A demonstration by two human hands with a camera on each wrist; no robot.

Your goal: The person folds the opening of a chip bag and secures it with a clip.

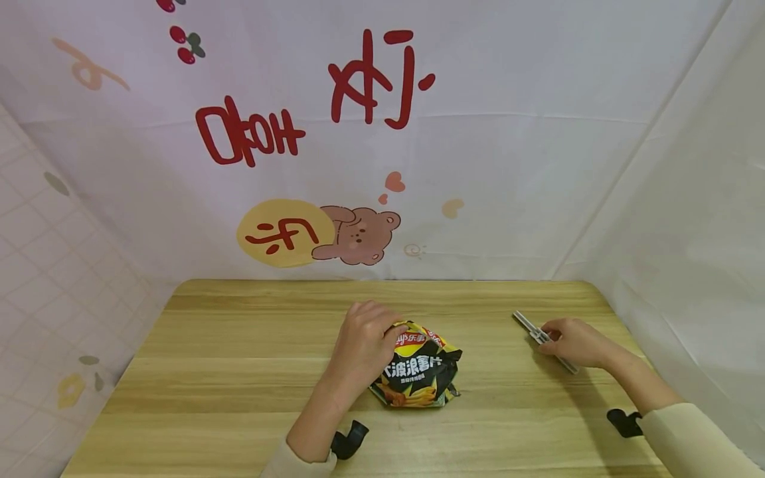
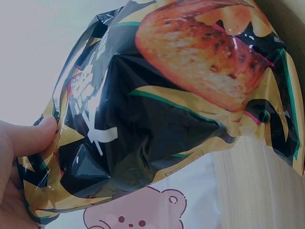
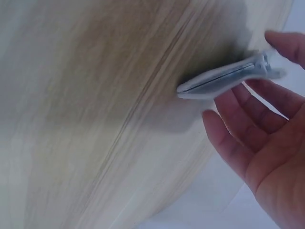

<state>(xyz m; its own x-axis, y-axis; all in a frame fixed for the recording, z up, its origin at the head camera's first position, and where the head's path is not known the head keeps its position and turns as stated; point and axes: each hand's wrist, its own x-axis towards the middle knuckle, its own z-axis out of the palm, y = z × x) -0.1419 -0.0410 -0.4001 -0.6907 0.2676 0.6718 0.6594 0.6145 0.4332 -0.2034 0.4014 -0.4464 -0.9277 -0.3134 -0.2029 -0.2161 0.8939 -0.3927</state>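
My left hand [image 1: 366, 335] grips the upper left edge of a black and yellow potato chip bag [image 1: 412, 372]. In the left wrist view the thumb [image 2: 46, 131] lies on the front of the bag [image 2: 152, 105], while the other fingers are mostly hidden behind it. Over at the right, my right hand [image 1: 578, 342] holds a long, thin grey clip [image 1: 528, 323] near its middle. The right wrist view shows the clip [image 3: 221, 78] close over the tabletop, between the thumb and the fingers of the right hand [image 3: 267, 138].
Both things are on or over a wooden table [image 1: 239, 358]. A white printed cloth [image 1: 508, 166] hangs behind the table and along its sides. Black straps [image 1: 349, 439] show at both wrists.
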